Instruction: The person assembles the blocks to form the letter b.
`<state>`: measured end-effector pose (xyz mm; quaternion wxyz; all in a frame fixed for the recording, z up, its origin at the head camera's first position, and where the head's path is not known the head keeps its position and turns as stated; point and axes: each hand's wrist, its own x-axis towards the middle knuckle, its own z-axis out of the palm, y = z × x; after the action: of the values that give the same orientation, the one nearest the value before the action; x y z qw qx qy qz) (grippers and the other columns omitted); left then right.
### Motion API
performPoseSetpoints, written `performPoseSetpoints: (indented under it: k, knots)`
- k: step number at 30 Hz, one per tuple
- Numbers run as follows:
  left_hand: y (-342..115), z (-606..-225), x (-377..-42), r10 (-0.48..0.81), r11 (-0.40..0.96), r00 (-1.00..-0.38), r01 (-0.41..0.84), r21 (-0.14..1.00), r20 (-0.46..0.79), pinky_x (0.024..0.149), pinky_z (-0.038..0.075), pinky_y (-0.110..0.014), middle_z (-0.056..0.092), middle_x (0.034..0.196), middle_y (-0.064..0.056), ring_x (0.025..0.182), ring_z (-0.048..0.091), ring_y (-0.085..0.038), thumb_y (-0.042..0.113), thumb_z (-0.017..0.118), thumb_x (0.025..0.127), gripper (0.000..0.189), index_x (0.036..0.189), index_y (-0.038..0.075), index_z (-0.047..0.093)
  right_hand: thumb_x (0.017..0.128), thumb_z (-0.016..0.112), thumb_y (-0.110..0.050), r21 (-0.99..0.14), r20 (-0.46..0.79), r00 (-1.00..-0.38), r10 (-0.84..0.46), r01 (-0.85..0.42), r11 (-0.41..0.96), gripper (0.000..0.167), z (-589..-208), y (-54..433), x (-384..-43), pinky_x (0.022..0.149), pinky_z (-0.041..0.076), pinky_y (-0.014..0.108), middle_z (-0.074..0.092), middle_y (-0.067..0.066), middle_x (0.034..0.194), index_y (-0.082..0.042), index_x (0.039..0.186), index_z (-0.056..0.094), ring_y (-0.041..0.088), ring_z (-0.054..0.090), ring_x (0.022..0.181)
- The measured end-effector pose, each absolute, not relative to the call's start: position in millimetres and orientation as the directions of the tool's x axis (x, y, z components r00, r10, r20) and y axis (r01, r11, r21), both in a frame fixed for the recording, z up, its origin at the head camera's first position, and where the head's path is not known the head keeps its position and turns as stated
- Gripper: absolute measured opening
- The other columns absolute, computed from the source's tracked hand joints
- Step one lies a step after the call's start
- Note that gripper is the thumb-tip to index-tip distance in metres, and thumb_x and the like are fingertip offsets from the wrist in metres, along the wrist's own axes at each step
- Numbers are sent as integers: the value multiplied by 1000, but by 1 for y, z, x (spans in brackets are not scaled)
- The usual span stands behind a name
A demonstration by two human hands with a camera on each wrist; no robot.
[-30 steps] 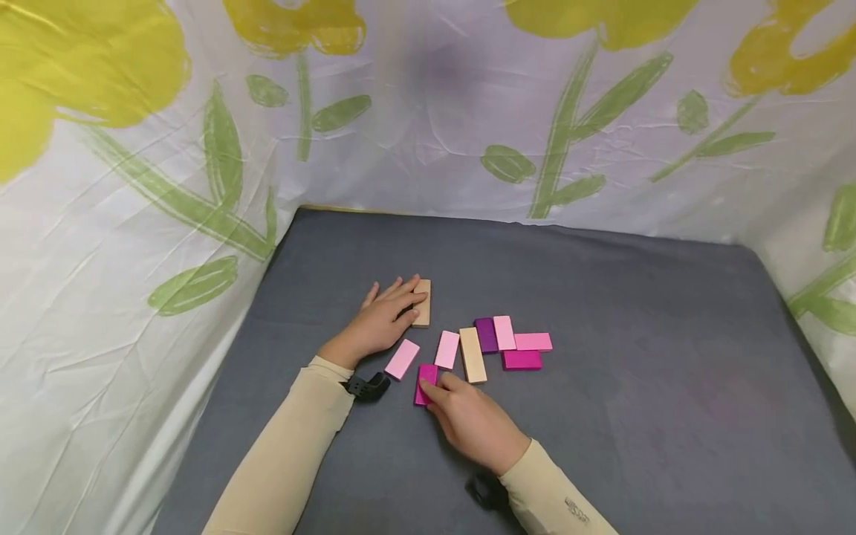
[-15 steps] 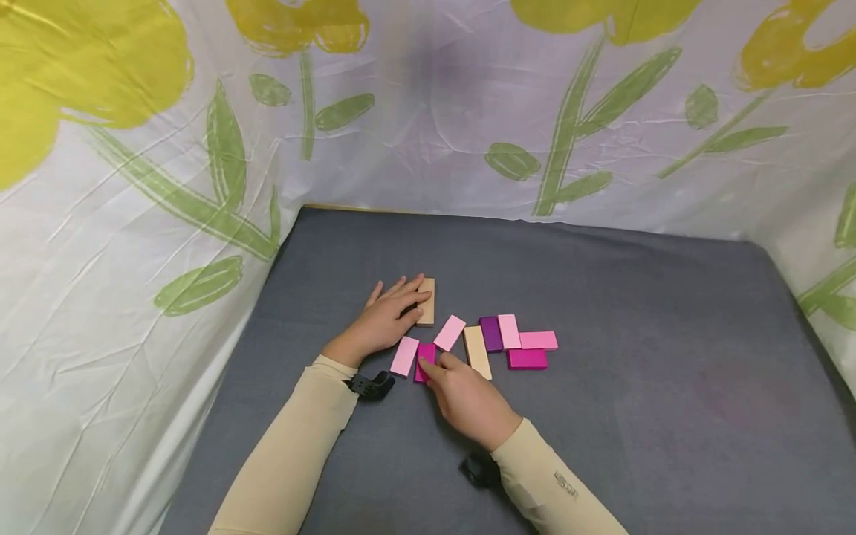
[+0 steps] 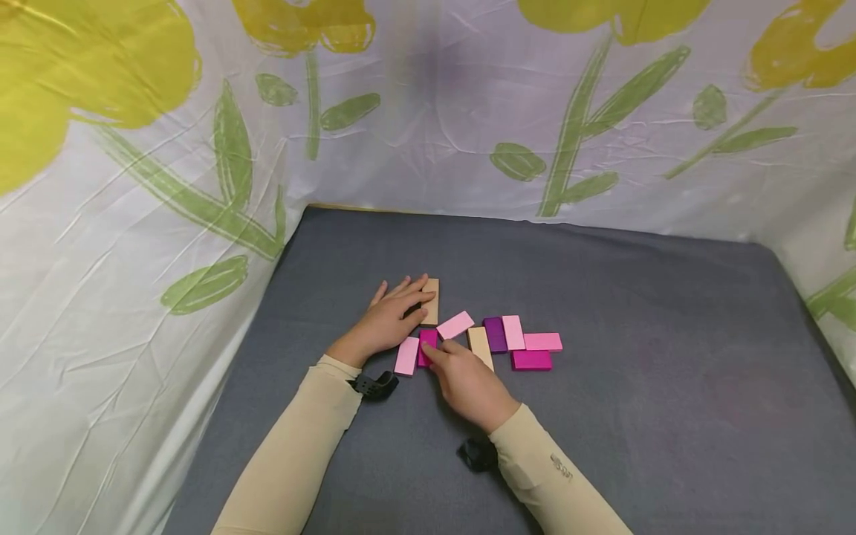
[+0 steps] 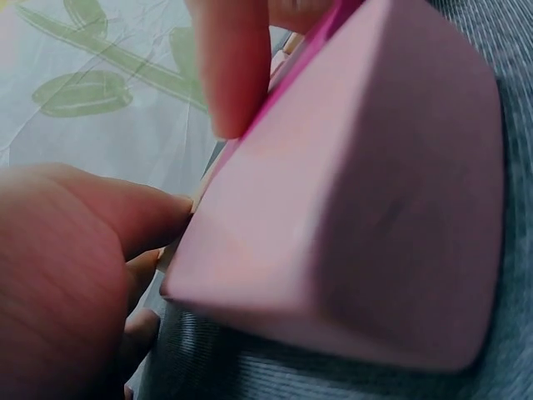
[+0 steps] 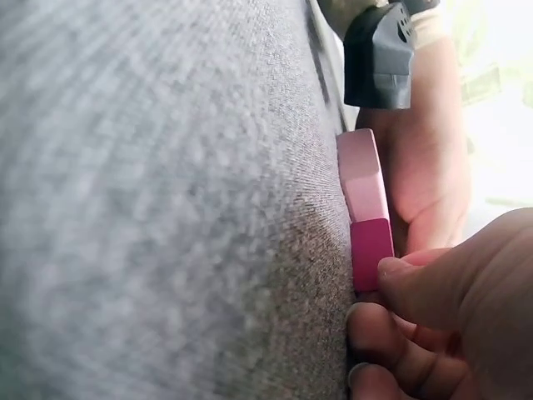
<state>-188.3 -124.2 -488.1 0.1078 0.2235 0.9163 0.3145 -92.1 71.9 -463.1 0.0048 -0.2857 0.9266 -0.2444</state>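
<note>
My left hand [image 3: 388,321] rests with its fingers spread, the fingertips on a beige wooden block [image 3: 433,301] that lies lengthwise away from me. My right hand [image 3: 471,383] pinches a magenta block [image 3: 427,348] by its near part; the right wrist view shows the thumb at this magenta block [image 5: 371,254]. Against its left side lies a light pink block [image 3: 406,357], which fills much of the left wrist view as a pink block [image 4: 275,208]. Another light pink block [image 3: 455,325] lies slanted just beyond the right fingers, near the beige block's lower end.
To the right, a second beige block [image 3: 479,345] is partly covered by the right hand. Beside it lie a purple block [image 3: 495,335], a light pink block [image 3: 513,332], a pink block [image 3: 543,342] and another magenta block [image 3: 531,361] on the grey cloth [image 3: 635,416].
The right hand has slid the magenta block away from me, up beside the left light pink block. The other light pink block has turned and moved away. The left hand stays on the beige block.
</note>
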Motion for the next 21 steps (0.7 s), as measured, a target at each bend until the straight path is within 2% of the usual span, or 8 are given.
performPoseSetpoints:
  k: [21]
  knots:
    - [-123,-484,-185,466,702,-883,329,632,-58,129,-6,-57,27,173,0,162,18,-29,32,51,112,48,157,17,52,100,71,-7,-463,98,-862,-497,-481,744,36,-466,70,-98,62,49,23,63,6,87,-4,136,71,12,50,69]
